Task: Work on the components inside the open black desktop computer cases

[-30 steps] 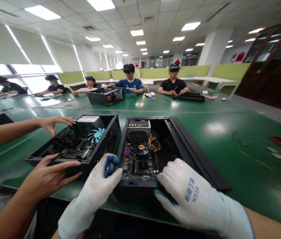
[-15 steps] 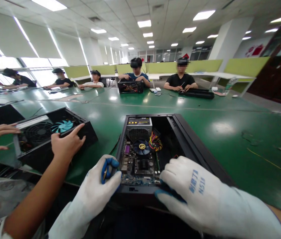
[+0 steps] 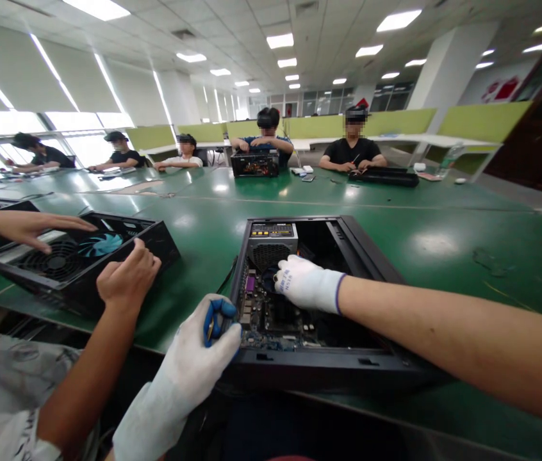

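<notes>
1. The open computer case lies on the green counter right in front of me, its interior facing up. I take its middle as my clock centre, with 12 o'clock pointing away from me.
2. Inside it, the power supply sits at 11 o'clock. The dark fan is at 10, a purple port beside it at 9, and the circuit board reaches towards 7.
3. My gloved right hand is over the fan, reaching in from 4 o'clock with its fingers bent down. Their tips are hidden, so I can't tell whether they're closed on anything.
4. My gloved left hand is at 8 o'clock, at the case's near-left edge. Its fingers are curled round a slim item, mostly hidden. My two hands are apart.
5. At 9 o'clock, well apart from mine, stands a neighbouring case with a turquoise fan. A co-worker's bare hands are at it, one above and one at its near side.
6. Across the counter near 11 o'clock, a person in blue has both arms over another case.
7. At 1 o'clock, a person in black sits behind a long black panel, with a clear bottle farther right.
</notes>
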